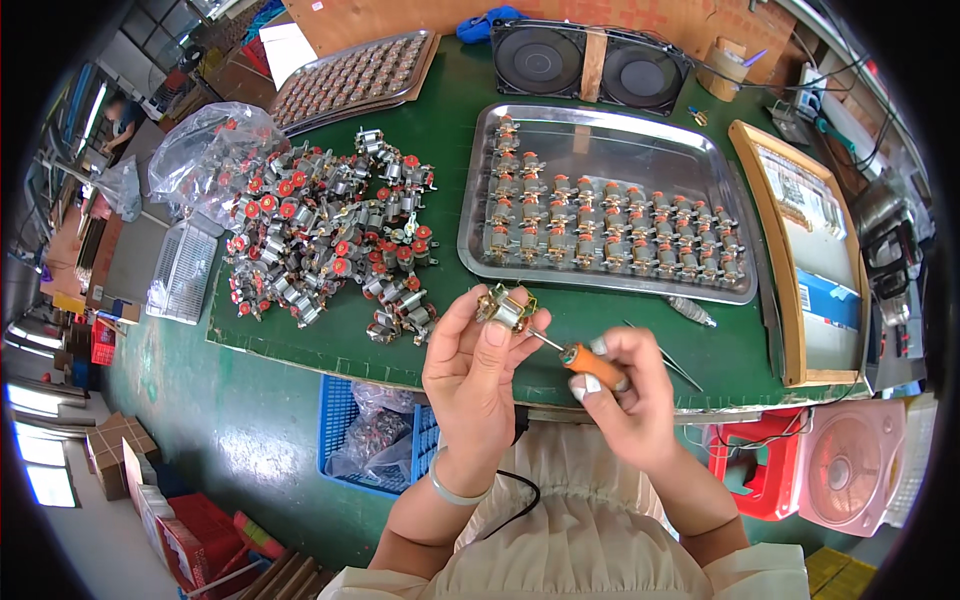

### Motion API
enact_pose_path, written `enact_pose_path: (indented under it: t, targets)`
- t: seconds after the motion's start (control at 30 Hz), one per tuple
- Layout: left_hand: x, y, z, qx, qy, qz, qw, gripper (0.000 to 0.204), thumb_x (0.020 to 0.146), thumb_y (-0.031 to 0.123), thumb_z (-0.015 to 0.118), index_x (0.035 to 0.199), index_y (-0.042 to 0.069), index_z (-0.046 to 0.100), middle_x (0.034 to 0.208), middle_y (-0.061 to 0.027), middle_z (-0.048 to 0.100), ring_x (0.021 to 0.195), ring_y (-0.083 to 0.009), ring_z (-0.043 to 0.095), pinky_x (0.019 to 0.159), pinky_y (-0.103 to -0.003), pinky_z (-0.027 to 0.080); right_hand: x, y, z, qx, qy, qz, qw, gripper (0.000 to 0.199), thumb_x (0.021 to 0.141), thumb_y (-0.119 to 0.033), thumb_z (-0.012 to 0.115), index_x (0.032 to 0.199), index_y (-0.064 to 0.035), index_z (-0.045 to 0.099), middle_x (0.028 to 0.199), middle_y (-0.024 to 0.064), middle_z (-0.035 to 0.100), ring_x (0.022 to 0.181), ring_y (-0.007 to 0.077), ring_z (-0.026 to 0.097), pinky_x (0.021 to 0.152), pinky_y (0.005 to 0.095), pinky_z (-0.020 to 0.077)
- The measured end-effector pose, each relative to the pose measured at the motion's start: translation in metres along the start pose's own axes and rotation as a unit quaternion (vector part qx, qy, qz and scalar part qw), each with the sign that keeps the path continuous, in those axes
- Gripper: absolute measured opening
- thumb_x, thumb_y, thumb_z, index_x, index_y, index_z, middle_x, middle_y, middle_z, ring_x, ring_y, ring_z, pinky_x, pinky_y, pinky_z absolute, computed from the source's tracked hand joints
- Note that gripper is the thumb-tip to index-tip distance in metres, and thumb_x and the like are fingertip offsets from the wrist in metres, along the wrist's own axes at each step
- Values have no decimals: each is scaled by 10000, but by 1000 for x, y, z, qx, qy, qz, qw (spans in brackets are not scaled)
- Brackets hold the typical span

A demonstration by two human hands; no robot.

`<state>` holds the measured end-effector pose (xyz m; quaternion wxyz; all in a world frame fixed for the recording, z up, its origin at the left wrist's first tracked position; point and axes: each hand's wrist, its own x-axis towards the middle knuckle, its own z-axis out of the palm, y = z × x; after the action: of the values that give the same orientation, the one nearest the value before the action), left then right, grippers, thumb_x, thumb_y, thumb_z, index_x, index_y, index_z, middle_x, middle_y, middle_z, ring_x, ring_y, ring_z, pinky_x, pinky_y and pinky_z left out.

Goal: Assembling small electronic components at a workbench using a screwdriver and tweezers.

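My left hand [472, 372] pinches a small electric motor [503, 309] with a silver body and a red end, held up just over the table's front edge. In my right hand [632, 400] is a screwdriver [594, 367] with an orange handle; its thin shaft points left and meets the motor near its red end. Whether the tip sits in a screw is too small to tell. Behind my hands, a metal tray [640, 150] holds upright motors in rows. To the left lies a big heap of loose motors [330, 230] with red and silver parts.
The green table [450, 240] also bears a full tray of motors [350, 80], two black fans [590, 62], tweezers [680, 370] and a wooden frame [810, 250]. A clear plastic bag [200, 150] lies beside the heap. Below the edge stand a blue crate [340, 420] and a red stool [765, 465].
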<state>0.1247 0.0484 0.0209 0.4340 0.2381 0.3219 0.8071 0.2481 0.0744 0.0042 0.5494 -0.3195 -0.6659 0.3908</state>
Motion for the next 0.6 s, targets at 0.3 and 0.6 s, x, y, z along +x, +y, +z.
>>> enact_pose_path:
  t: [0.3,0.6]
  targets:
    - [-2,-2,-1,8,-1,0,1000,330,856,57,534,1172,20,450,1051,-174,582,893,-288,614,729,-331,539,7,-14,-19,340,-141,387,845,344,912,-317,438,944,19,504,739,74,531,591,82,460,476,228,365]
    - [-2,-4,-6,-5,-16,-44,999,335,859,62,532,1182,25,451,1053,-179,579,881,-281,618,738,-333,533,21,-15,-35,277,-168,449,833,356,918,-320,422,921,27,503,497,82,487,385,147,480,381,240,400]
